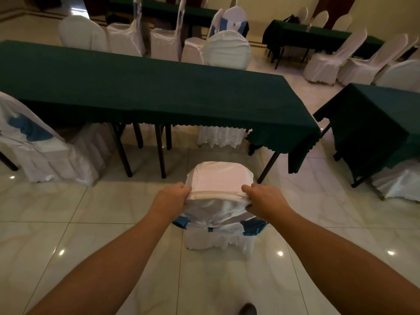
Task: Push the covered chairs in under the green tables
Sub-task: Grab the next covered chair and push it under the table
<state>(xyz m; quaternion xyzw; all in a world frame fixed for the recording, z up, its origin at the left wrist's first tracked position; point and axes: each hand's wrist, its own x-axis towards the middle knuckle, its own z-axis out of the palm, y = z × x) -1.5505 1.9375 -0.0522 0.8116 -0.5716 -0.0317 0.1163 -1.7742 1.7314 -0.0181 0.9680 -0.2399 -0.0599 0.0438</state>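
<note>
Left hand [173, 195]: gripping top left of white fabric-covered chair [218, 178], fingers curled
Right hand [261, 198]: gripping top right, fingers curled
Chair: just short of long green-clothed table [145, 87]

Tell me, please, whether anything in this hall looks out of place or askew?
Yes: the covered chair that both hands grip, left hand and right hand, stands out on the tiles, short of the green table. That table's cloth also hangs lower at its right corner.

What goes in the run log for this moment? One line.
left hand: grips chair top | right hand: grips chair top | covered chair: short of green table
</note>
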